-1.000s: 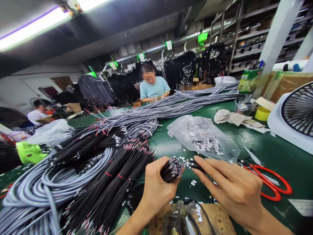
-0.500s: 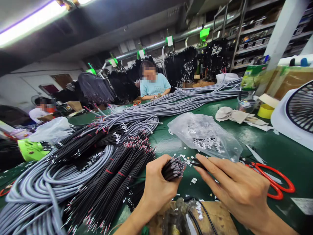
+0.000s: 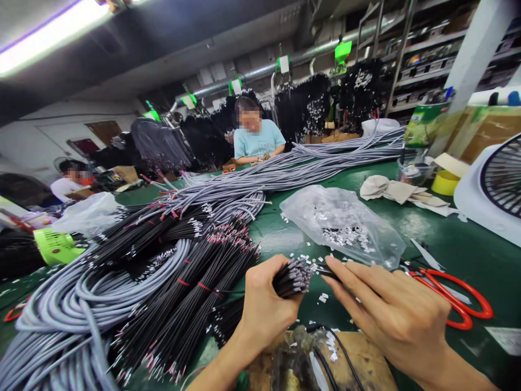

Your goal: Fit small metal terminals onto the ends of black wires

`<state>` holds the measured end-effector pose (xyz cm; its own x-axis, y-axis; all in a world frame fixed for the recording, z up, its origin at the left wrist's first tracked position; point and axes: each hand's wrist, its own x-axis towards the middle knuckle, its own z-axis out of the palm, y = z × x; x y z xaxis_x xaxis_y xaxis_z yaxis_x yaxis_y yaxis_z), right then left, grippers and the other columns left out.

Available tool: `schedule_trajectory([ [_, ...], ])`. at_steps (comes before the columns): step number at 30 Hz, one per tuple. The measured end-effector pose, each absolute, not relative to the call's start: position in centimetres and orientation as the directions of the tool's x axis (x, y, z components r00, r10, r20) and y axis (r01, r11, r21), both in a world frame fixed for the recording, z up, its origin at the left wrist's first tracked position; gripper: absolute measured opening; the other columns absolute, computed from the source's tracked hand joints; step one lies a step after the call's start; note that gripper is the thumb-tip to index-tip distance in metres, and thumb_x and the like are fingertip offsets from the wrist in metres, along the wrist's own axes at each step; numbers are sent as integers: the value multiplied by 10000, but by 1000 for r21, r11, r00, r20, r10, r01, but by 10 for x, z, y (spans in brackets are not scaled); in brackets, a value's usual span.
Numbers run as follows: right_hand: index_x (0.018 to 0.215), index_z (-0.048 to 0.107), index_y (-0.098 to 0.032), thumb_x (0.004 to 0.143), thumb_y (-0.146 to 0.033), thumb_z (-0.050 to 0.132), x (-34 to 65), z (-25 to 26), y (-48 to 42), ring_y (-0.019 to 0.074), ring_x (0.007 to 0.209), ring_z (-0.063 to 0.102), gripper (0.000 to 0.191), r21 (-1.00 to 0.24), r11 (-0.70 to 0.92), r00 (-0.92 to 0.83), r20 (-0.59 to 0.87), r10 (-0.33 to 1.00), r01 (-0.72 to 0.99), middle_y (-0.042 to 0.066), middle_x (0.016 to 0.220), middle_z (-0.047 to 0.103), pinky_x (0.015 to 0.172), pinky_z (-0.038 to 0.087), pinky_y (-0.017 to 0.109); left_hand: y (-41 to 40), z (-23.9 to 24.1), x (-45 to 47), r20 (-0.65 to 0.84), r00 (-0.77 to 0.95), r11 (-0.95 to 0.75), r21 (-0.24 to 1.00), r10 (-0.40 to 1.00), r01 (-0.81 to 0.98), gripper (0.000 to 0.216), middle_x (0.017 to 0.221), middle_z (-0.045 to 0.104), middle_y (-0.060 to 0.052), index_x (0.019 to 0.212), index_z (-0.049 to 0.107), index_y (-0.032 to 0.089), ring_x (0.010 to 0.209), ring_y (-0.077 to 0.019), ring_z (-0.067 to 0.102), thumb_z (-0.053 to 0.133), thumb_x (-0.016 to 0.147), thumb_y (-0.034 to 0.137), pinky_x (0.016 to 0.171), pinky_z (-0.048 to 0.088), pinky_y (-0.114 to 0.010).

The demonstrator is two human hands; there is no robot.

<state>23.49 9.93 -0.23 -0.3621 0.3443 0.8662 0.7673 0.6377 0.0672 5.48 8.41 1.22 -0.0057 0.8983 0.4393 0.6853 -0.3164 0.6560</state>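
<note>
My left hand is wrapped around a bundle of black wires, their silvery tips fanned out towards the right. In my right hand, black tweezers are pinched between thumb and fingers, the points close against the wire tips. Whether the points grip anything is too small to tell. Small silvery pieces lie scattered on the green table under the hands. A clear plastic bag with many more such pieces lies just beyond them.
Bundled black wires and coiled grey cables cover the left side. Long grey cables run across the back. Red-handled scissors and a white fan are at right. A brown board is in front. A co-worker sits opposite.
The whole view has shifted slightly. Both hands keep their grips, and the tweezers stay close to the wire tips.
</note>
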Motion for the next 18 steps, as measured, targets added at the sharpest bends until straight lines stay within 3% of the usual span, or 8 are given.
schedule_trajectory([
  [7,993,662,-144,766,-191,641,231,-3,99,120,561,556,233,149,633,-424,852,309,760,9,753,704,520,328,289,84,9,57,444,8,-317,626,896,713,181,512,380,61,557,417,155,494,-62,305,568,594,63,458,247,-190],
  [10,973,665,-154,807,-201,591,231,-7,100,120,568,573,188,89,657,-419,831,366,749,16,757,696,527,352,281,86,8,57,435,8,-310,626,900,715,217,499,357,59,532,393,154,489,-61,288,585,624,107,450,243,-189],
  [12,949,668,-173,841,-224,543,230,-11,100,120,589,589,173,-61,687,-377,799,468,724,20,767,688,556,392,265,87,8,55,410,2,-291,644,912,708,227,497,360,54,530,416,150,485,-62,289,603,656,173,444,248,-189],
  [14,915,668,-207,851,-260,522,228,-11,102,118,606,597,169,-285,689,-308,736,603,667,10,770,675,574,428,245,88,10,53,374,-6,-268,676,927,687,213,509,402,40,555,486,138,487,-68,319,606,692,249,446,272,-191],
  [16,886,663,-219,824,-307,551,227,-9,104,118,602,590,155,-500,652,-240,657,714,570,5,754,652,548,448,228,87,13,51,334,3,-256,718,943,648,205,532,469,18,601,558,124,496,-81,378,597,715,289,454,306,-195],
  [18,888,658,-206,782,-336,594,225,-4,106,123,586,571,179,-631,619,-205,604,770,468,9,718,617,500,447,223,86,17,50,302,42,-266,754,952,601,190,545,524,-2,619,600,116,503,-97,434,598,717,279,453,333,-200],
])
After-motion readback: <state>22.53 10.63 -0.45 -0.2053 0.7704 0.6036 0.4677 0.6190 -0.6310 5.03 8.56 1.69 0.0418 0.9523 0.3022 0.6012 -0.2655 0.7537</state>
